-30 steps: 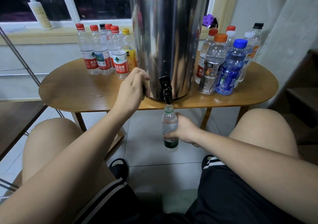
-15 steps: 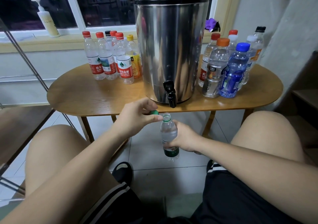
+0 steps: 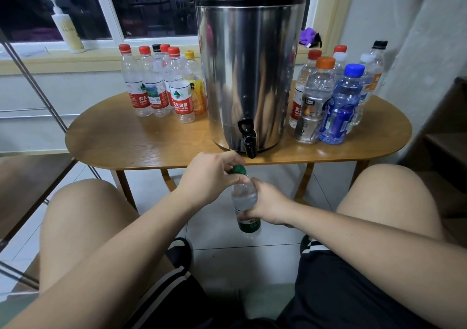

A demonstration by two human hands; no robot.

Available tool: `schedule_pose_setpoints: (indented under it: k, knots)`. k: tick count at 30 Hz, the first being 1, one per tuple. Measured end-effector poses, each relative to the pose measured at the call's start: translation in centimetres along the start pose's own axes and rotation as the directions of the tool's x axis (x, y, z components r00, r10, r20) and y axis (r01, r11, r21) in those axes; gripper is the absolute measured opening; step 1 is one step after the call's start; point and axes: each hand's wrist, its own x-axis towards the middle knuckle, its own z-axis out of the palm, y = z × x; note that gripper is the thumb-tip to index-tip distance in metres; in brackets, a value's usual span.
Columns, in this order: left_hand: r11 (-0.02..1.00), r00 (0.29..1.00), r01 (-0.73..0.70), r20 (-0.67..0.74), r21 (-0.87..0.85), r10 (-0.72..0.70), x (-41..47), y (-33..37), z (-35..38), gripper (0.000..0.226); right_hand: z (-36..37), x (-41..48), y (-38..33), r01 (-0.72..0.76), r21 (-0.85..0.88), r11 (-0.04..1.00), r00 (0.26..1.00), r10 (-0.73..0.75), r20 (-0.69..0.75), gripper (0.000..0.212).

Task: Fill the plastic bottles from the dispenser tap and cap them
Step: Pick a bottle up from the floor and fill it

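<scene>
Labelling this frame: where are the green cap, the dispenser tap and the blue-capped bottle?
green cap (image 3: 238,170), head view, its top
dispenser tap (image 3: 249,140), head view, black spout
blue-capped bottle (image 3: 340,108), head view, its body

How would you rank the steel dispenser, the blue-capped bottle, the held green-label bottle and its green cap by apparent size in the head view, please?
1. steel dispenser
2. blue-capped bottle and green-label bottle: alike; the latter is nearer and partly hidden, so unranked
3. green cap

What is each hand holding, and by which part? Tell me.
The right hand grips the bottle round its middle; the left hand pinches the green cap by its sides, at the mouth.
</scene>
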Motion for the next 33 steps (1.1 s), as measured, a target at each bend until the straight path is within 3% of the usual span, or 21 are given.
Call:
schedule_pose_setpoints:
  k: [7, 8, 11, 14, 18, 21, 25, 27, 30, 33]
  knots:
    - [0.959, 0.997, 0.042, 0.048, 0.279, -0.057, 0.5, 0.4, -0.4, 0.056, 0.3, -0.7, -0.2, 0.034, -0.124, 0.992, 0.999, -0.034, 0.006, 0.083]
    - [0.963, 0.997, 0.032, 0.065, 0.268, -0.052, 0.5, 0.4, -0.4, 0.054, 0.3, -0.8, -0.3, 0.034, -0.139, 0.99, 0.999, -0.034, 0.008, 0.083]
    - [1.0, 0.979, 0.011, 0.204, 0.025, -0.016, 0.4, -0.1, -1.0, 0.032, 0.2, -0.9, -0.7, 0.031, -0.15, 0.988, 1.0, -0.03, 0.009, 0.08]
    - [0.999, 0.95, 0.009, 0.311, -0.048, 0.007, 0.3, -0.7, -1.4, 0.033, 0.2, -0.8, -0.7, 0.047, -0.172, 0.984, 0.999, -0.044, 0.017, 0.08]
    - [0.999, 0.972, -0.011, 0.233, 0.032, 0.004, 0.0, -0.5, -1.3, 0.046, 0.1, -0.9, -0.7, 0.032, -0.172, 0.985, 0.999, -0.026, 0.035, 0.078]
    - [0.99, 0.984, -0.015, 0.179, 0.139, -0.011, 0.1, -0.2, -1.4, 0.041, 0.2, -1.1, -1.0, 0.02, -0.186, 0.982, 0.999, -0.015, 0.029, 0.081]
    - [0.999, 0.971, -0.026, 0.237, 0.044, 0.015, 0.2, -0.2, -1.7, 0.03, 0.3, -0.9, -0.9, 0.03, -0.172, 0.985, 0.999, -0.026, 0.023, 0.073]
    - [0.998, 0.961, -0.054, 0.272, 0.014, 0.048, 0.3, -0.2, -1.8, 0.027, 0.1, -1.0, -1.1, 0.025, -0.184, 0.983, 1.0, -0.024, 0.005, 0.078]
    - [0.996, 0.957, -0.087, 0.278, -0.01, 0.086, 0.3, -0.4, -1.8, 0.026, 0.1, -1.0, -1.1, 0.017, -0.177, 0.984, 1.0, -0.017, 0.005, 0.086]
    - [0.999, 0.969, -0.05, 0.24, 0.004, 0.047, 0.1, -0.2, -1.6, 0.034, 0.1, -0.8, -0.8, 0.03, -0.191, 0.981, 0.999, -0.025, 0.026, 0.074]
